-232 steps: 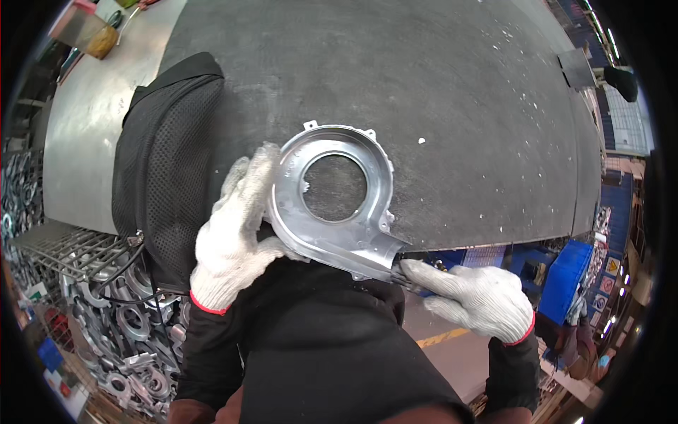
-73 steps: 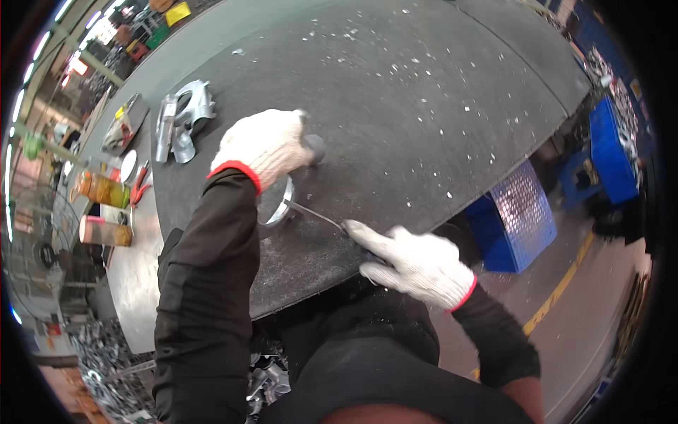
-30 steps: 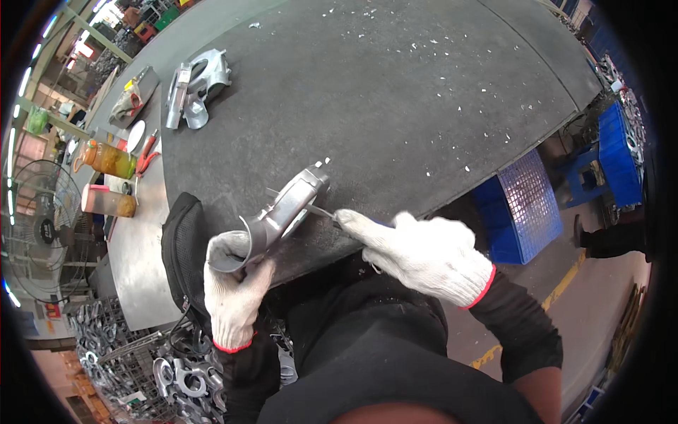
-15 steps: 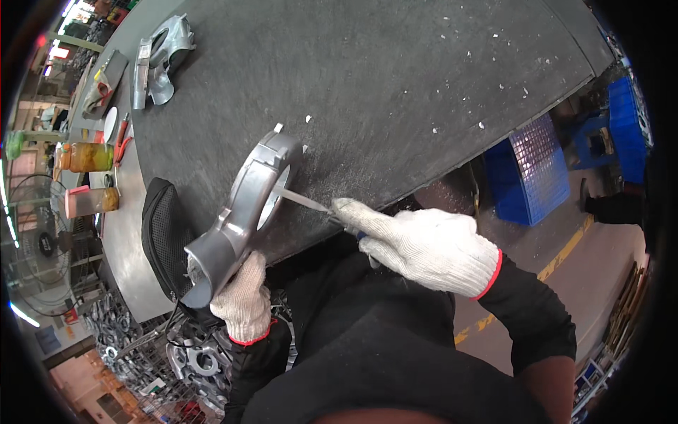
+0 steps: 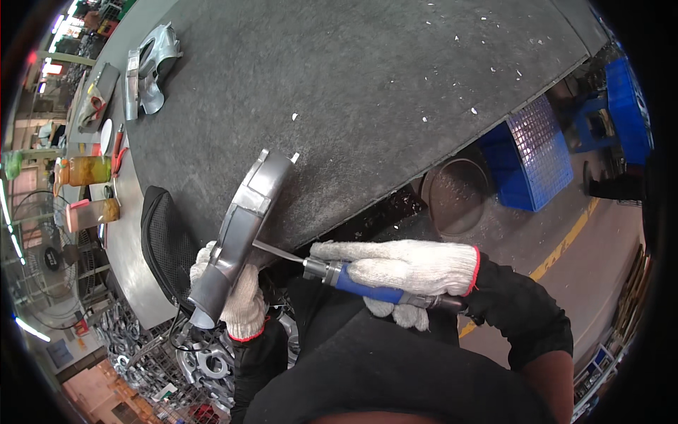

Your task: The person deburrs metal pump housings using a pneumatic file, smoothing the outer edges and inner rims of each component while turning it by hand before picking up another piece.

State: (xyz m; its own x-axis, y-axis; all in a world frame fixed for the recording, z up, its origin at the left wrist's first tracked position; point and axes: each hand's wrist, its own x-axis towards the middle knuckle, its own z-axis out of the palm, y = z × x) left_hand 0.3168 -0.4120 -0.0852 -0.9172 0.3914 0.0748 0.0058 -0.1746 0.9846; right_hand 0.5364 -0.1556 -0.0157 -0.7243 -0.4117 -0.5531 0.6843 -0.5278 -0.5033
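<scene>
Now the left hand (image 5: 240, 300) has tipped the cast metal housing (image 5: 244, 226) steeper off the counter (image 5: 367, 92), fingers clenched round its lower end at seven o'clock, while the right hand (image 5: 399, 272) keeps gripping the blue-handled scraper (image 5: 353, 279), blade on its edge

Metal workshop: workbench (image 5: 395, 92), bins of castings (image 5: 194, 360)

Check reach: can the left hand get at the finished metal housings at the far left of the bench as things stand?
Probably not as it stands. The left hand is wrapped around the metal housing being scraped at the near edge, and the finished housings lie far across the dark bench top. It would have to let go first.
</scene>
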